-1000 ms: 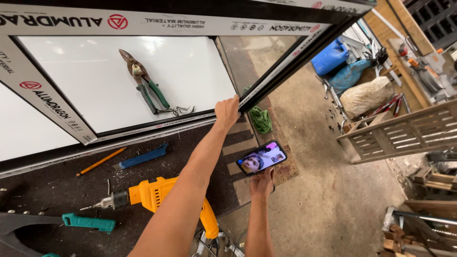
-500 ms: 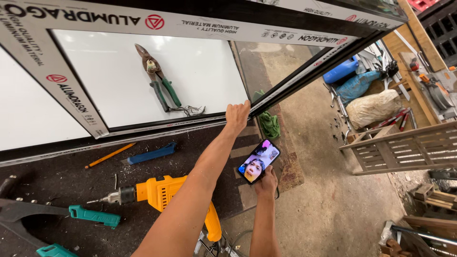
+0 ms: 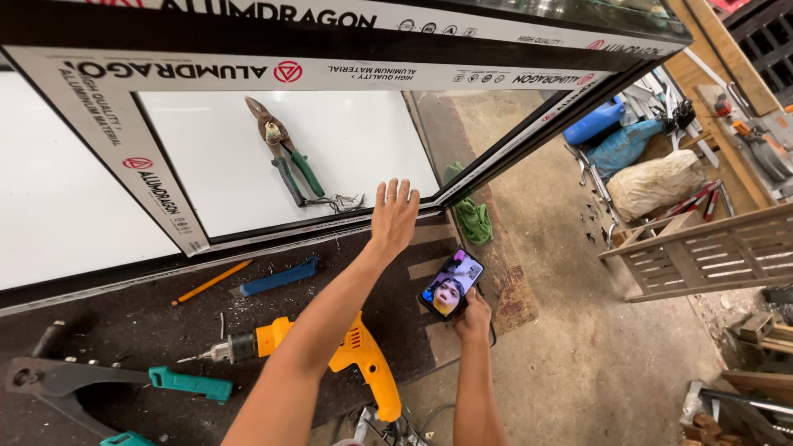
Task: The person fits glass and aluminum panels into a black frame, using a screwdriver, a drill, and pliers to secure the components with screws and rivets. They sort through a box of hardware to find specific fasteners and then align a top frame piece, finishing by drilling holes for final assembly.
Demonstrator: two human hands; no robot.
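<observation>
- A bare concrete floor point(image 3: 595, 347) spreads to the right, dusty and stained, lit by even daylight.
- A dark workbench top point(image 3: 99, 330) runs along the lower left, strewn with metal shavings.
- A slatted wooden pallet point(image 3: 702, 252) lies on the floor at the right edge.
- Beyond it sit a pale stuffed sack point(image 3: 657, 182), a blue sack point(image 3: 624, 144) and a blue drum point(image 3: 591, 124), close together.
- Wooden planks point(image 3: 719, 49) lean in the upper right corner beside a dark metal grille point(image 3: 764, 37).
</observation>
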